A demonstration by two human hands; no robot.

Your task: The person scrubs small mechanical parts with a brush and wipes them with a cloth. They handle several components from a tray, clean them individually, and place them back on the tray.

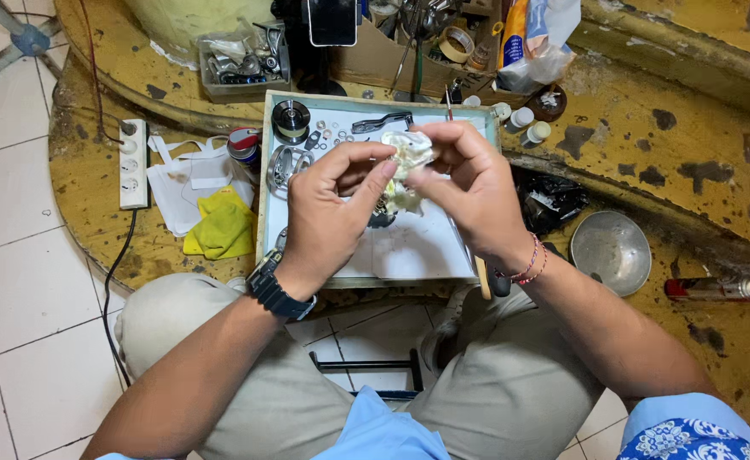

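Two hands meet above white work tray (409, 251), both pinching crumpled white cloth (412, 153). Left hand (328, 209) grip narrow, thumb and fingers closed on cloth edge. Right hand (469, 183) grip closed around cloth from other side. Small dark part under cloth, unclear. Metal spool (291, 117) at tray's far left corner. Yellow rag (222, 226) left of tray, metal bowl (611, 251) right, on worn yellow counter (647, 145).

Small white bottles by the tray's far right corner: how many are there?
3. One small white bottle sits at the tray corner, a second just right of it, a third nearer the person. More may hide in the clutter behind.
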